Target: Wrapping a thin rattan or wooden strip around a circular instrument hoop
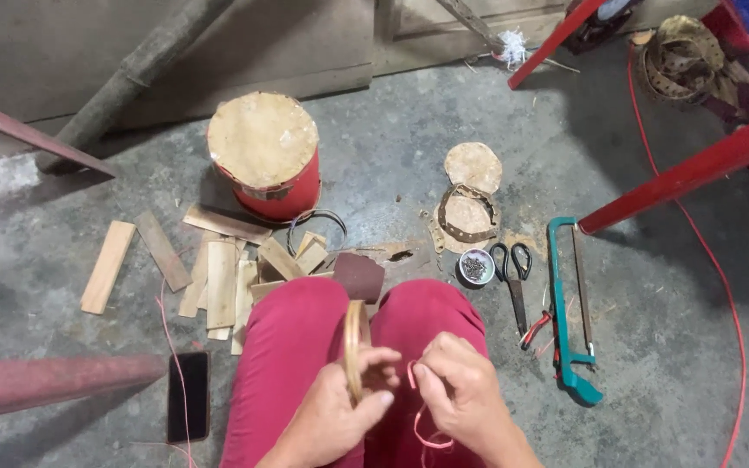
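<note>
the left hand [335, 407] grips a thin wooden hoop [355, 347], fingers wrapped around its lower rim so it stands on edge between the knees [340, 321], steady enough to work on. the right hand [461, 394] pinches a pink cord [418, 416] between thumb and forefinger just beside the hoop at its 3 o'clock; the slack loops down below the wrist. both hands sit close over the lap, at 6 o'clock in the view, where the hoop is easy to see. tools lie within reach on the concrete floor [392, 165]: scissors [513, 277] and a small bowl of nails [476, 267] at 1 o'clock of the hands, a green hacksaw [569, 321] at 3 o'clock. wood slats [218, 273] spread at 10 o'clock, with a wire ring [315, 227] near them. a red drum [266, 156] with a pale skin top stands at 11 o'clock. round hide pieces [470, 199] lie at 12 o'clock. a dark phone [188, 397] rests at 9 o'clock, beside a long red cord [695, 234] trailing at the far right.
</note>
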